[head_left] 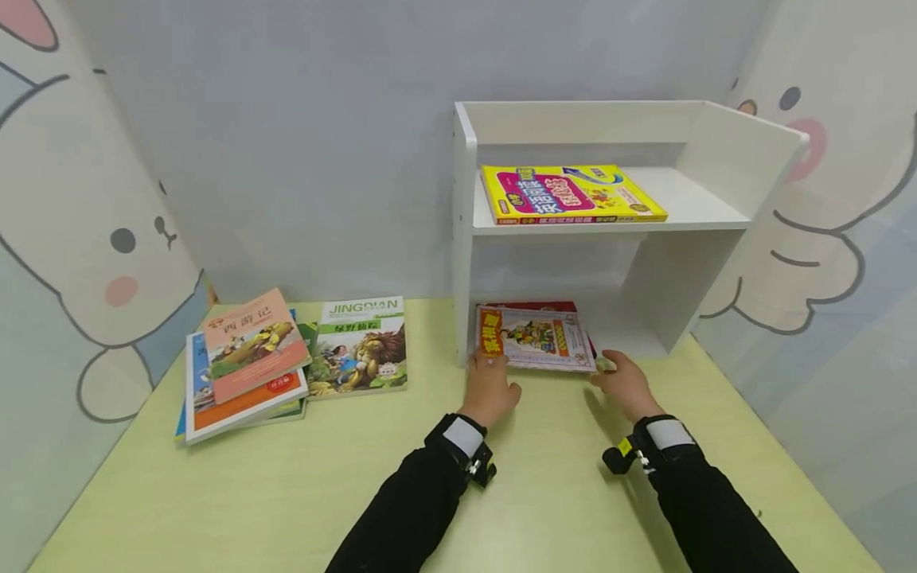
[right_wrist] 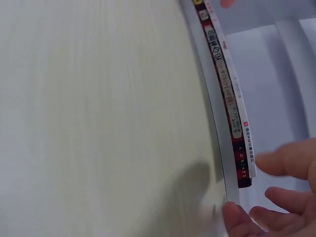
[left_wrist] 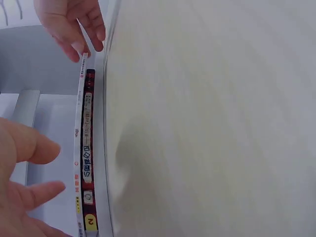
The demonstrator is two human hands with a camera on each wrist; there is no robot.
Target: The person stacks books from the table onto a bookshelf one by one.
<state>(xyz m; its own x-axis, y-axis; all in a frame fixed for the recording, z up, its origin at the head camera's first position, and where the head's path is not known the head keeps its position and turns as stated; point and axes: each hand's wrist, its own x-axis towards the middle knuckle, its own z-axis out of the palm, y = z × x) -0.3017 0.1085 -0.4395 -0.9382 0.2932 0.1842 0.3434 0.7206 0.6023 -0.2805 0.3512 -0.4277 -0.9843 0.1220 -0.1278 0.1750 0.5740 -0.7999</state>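
A picture book with a white border and a yellow title block [head_left: 544, 338] lies flat on the bookshelf's lower level. Beneath it is a dark red book [head_left: 562, 305], whose dark spine [left_wrist: 88, 123] shows under the white one in the left wrist view. My left hand [head_left: 490, 390] is at the front left corner of the upper book, thumb and fingers spread apart. At the right end, my right hand [head_left: 625, 386] has its thumb [right_wrist: 284, 160] right at the white book's corner. Its other fingers [right_wrist: 276, 217] lie loosely beside the shelf's front edge.
The white bookshelf [head_left: 466, 239] stands against the grey back wall. On its upper level lies a yellow book [head_left: 573, 195]. To the left, several books [head_left: 251, 342] are piled askew beside a green-and-white book [head_left: 365, 346] on the pale table [head_left: 286, 493]. Cartoon-printed panels flank both sides.
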